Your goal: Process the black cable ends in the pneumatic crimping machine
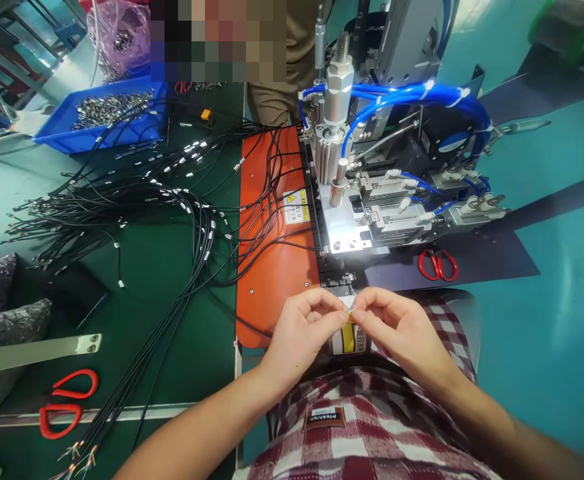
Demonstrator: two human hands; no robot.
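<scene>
My left hand [308, 327] is closed in a pinch, thumb against forefinger, in front of my lap. Opposite it, my right hand [397, 323] pinches too, and the fingertips of both almost meet. Between them shows a thin, pale wire end [351, 311], mostly covered by the fingers. One black cable [257, 331] runs across the orange plate [282, 267] and disappears at my left hand. Just beyond my fingertips is the front of a metal machine [345, 230] with blue air hoses [402, 93]. Several black cables reach into its left side.
A large bundle of black cables [92, 207] with silver connectors lies on the green table [157, 273]. Red-handled scissors [67, 403] lie at lower left, another red-handled pair [438, 265] right of the machine. A blue bin [55, 137] holds metal parts. A person [272, 93] is opposite.
</scene>
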